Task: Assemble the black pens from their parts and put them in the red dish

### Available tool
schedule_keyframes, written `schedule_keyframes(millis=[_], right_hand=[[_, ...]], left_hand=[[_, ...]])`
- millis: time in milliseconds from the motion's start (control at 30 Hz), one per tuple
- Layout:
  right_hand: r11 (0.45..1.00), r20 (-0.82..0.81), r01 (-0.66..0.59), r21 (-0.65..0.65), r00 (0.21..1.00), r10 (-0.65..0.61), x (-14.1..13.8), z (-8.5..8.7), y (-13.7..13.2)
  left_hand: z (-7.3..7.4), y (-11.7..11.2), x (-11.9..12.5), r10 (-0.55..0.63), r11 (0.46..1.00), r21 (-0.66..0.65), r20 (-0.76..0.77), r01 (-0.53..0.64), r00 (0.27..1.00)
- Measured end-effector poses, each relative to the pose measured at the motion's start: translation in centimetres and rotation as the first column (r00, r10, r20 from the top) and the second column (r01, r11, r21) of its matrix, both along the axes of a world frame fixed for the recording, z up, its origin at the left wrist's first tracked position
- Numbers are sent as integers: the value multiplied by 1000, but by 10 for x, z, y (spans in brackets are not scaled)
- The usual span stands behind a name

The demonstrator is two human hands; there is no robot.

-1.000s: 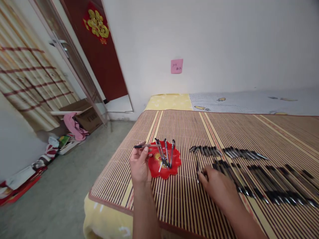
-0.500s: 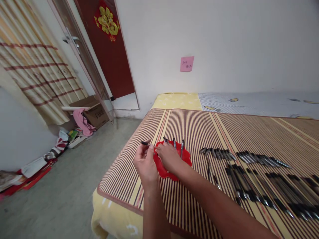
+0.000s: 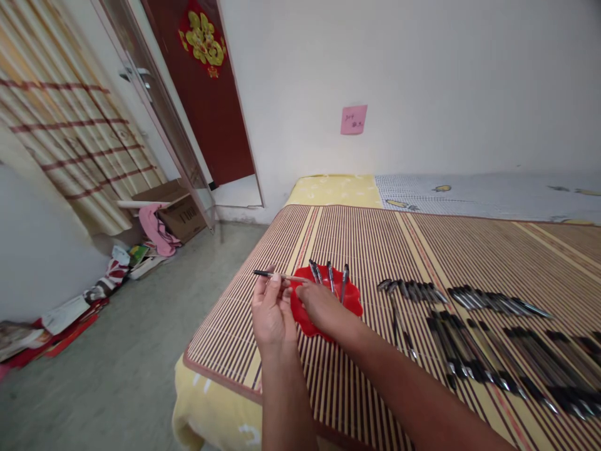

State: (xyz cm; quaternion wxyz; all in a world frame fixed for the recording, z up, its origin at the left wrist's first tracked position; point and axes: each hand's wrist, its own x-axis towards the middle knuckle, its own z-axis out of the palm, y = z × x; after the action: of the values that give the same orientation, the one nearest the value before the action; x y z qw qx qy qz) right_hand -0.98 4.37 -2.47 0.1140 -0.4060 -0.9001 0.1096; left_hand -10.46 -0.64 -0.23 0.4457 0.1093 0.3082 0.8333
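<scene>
My left hand [image 3: 272, 308] pinches a thin pen [image 3: 275, 275] held level, its black end pointing left. My right hand [image 3: 323, 305] has its fingers closed at the pen's right end, over a red flower-shaped dish [image 3: 350, 302]. Several pens [image 3: 330, 277] lie in the dish, sticking out past its far rim. Both hands hover above a striped bamboo mat [image 3: 366, 244] on a bed.
Rows of dark pens [image 3: 483, 351] and pen parts [image 3: 413, 291] lie on the mat to the right. The bed's corner [image 3: 197, 369] drops to a grey floor on the left. A cardboard box [image 3: 181, 216], clutter and a red door [image 3: 206, 94] stand beyond.
My right hand left the pen rows on the right and came across to the pen in my left hand. The pen now sticks out further to the left. The view shifted slightly left.
</scene>
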Motion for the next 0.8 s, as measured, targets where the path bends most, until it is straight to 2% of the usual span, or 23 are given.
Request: schedule_keyframes(millis=[67, 133, 200, 267, 333, 433, 633, 700, 800], right_hand=[[999, -81, 28, -37, 996, -31, 15, 5, -6], [992, -317, 48, -120, 945, -85, 37, 10, -16], [963, -586, 64, -263, 782, -212, 64, 13, -27], [922, -699, 109, -372, 620, -355, 91, 15, -41], [899, -738, 167, -404, 522, -428, 116, 15, -54], [897, -763, 249, -364, 473, -441, 142, 16, -69], [879, -829, 335, -341, 335, -449, 165, 15, -76], [878, -842, 345, -333, 311, -441, 169, 15, -76], [878, -843, 361, -313, 320, -432, 175, 18, -75]], left_hand=[[1, -1, 1, -31, 999, 9, 38, 31, 999], [2, -1, 6, -67, 998, 22, 57, 66, 996], [5, 0, 16, -93, 995, 29, 48, 92, 994], [7, 1, 31, -143, 989, 24, 18, 143, 990], [9, 2, 48, -210, 978, 6, -16, 210, 978], [11, 2, 76, -303, 953, -19, -54, 302, 952], [10, -2, 111, -418, 908, -75, -152, 411, 896], [8, -2, 115, -426, 905, -95, -168, 415, 889], [6, -1, 120, -432, 901, -120, -174, 416, 885]])
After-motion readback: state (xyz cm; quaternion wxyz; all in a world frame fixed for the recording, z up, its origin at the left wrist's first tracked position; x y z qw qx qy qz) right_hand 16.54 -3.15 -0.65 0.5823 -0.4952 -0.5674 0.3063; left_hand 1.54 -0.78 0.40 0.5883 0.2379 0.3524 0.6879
